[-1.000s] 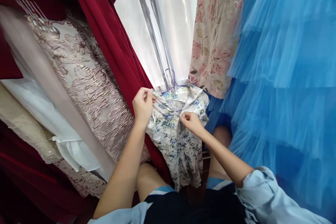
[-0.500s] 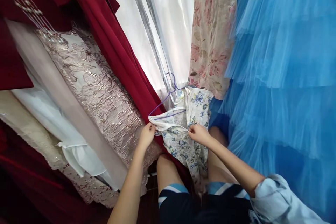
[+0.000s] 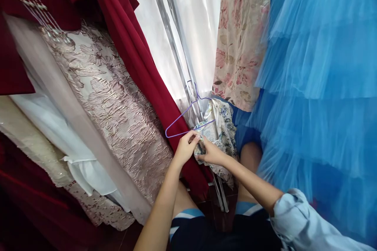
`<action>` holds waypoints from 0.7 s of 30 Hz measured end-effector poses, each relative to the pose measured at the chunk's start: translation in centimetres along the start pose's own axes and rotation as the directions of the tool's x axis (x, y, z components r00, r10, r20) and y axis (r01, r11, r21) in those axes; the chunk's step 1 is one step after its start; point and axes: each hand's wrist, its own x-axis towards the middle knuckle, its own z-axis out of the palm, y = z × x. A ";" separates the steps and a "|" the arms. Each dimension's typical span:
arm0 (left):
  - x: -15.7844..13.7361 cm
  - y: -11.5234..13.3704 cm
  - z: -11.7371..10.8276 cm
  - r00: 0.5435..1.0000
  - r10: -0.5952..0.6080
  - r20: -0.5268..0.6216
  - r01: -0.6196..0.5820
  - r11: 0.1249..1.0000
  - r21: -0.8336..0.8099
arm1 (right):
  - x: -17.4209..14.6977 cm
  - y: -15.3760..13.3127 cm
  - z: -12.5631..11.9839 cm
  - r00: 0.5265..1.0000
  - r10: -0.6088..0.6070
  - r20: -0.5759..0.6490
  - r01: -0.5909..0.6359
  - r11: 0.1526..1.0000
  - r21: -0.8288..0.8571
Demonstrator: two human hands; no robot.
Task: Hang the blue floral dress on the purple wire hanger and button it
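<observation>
A white garment with blue flowers (image 3: 225, 125) hangs bunched from the right arm of a purple hanger (image 3: 178, 119). The hanger's left arm is bare, and its hook is at the metal pole. My left hand (image 3: 187, 146) pinches the garment's gathered left edge, just below the hanger's bottom bar. Close beside it, my right hand (image 3: 210, 153) grips the same bunched cloth, thumb and fingers around it. The two hands nearly touch. Part of the cloth is hidden behind the fingers.
Dark red cloth (image 3: 132, 55) and a pink textured floral dress (image 3: 114, 102) hang on the left. Metal poles (image 3: 173, 35) stand before a white curtain (image 3: 194, 4). A beige floral dress (image 3: 235, 43) and a tiered blue tulle dress (image 3: 312, 70) hang on the right.
The garment's left side has come off the hanger's left arm and is gathered up. My left hand has moved right, beside my right hand, which has shifted slightly left.
</observation>
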 end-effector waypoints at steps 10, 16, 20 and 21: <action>0.3 -4.2 1.0 0.985 -0.023 -0.169 0.015 0.999 -0.045 | 2.6 7.8 -0.3 0.967 0.250 -0.052 -0.246 0.967 0.064; 0.6 -4.5 -1.0 0.964 -0.101 -0.248 0.054 0.981 -0.187 | 0.5 10.5 -2.7 0.905 0.424 0.023 -0.421 0.904 -0.077; 1.4 -3.8 -2.8 0.948 -0.131 -0.288 0.074 0.976 -0.203 | 1.1 9.0 -3.7 0.885 0.451 0.115 -0.437 0.891 -0.126; 1.5 -3.7 -3.2 0.945 -0.132 -0.298 0.077 0.979 -0.189 | 1.2 8.4 -3.9 0.882 0.455 0.125 -0.440 0.888 -0.135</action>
